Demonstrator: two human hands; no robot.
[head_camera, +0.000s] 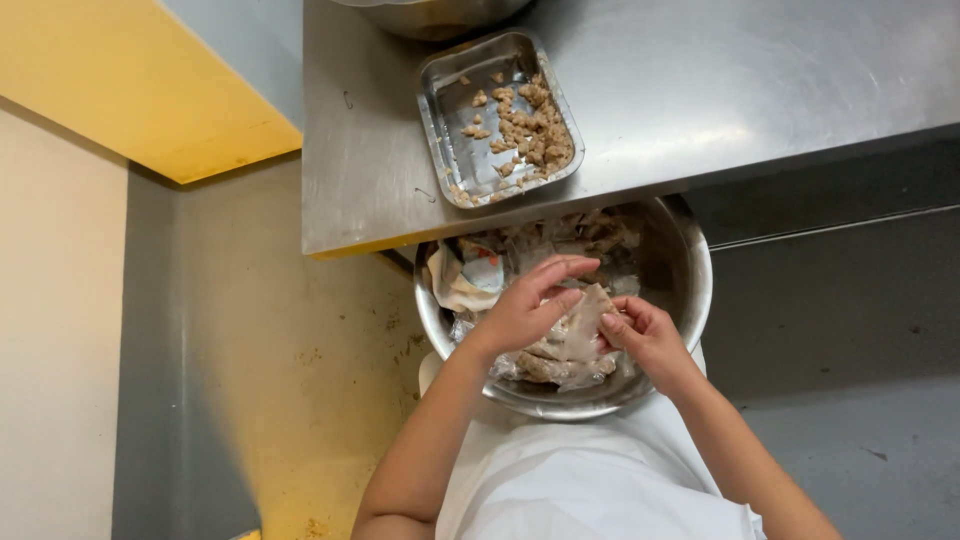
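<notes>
My left hand (525, 305) and my right hand (645, 335) meet over a large steel bowl (690, 290) held against my lap. Both pinch a translucent plastic wrapper (583, 322) with a pale brown piece of food in it. The bowl holds several crumpled clear wrappers, bits of paper and brownish pieces. On the steel table (700, 90) above the bowl lies a rectangular metal tray (450, 110) with several small brown food pieces heaped on its right side.
A second steel bowl (435, 15) shows at the table's far edge. The table's front edge overhangs the bowl. A yellow surface (130, 90) is at the upper left. The worn grey and yellowish floor (290, 380) lies below. My white apron (590, 480) covers my lap.
</notes>
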